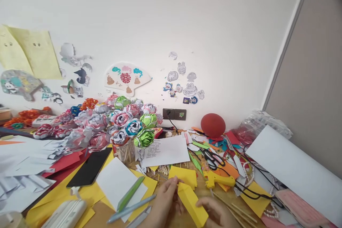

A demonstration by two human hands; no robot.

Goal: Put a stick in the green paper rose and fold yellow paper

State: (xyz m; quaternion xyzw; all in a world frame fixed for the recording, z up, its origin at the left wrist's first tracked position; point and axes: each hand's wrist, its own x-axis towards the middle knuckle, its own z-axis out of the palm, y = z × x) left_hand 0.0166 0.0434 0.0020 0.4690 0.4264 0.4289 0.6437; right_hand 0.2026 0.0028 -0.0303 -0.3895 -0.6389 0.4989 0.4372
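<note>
A folded piece of yellow paper (192, 205) is held at the bottom middle of the head view, tilted with its upper end to the left. My left hand (166, 196) is closed at that upper end, with some fingers partly hidden behind the paper. My right hand (215, 211) pinches the paper's lower right edge, its thumb on the near face. Just beyond my hands lies another folded yellow paper (184, 175) on the wooden table. Left of my left hand are a blue pen (132, 207) and a green pointed strip (130, 193) on white paper (110, 178).
A yellow glue gun (217, 178), black-handled scissors (212, 159) and paper scraps lie to the right. Paper flowers (125, 117) stand at the back left, near a black phone (89, 166). A red ball (213, 124) rests by the wall. A white sheet (291, 167) covers the far right.
</note>
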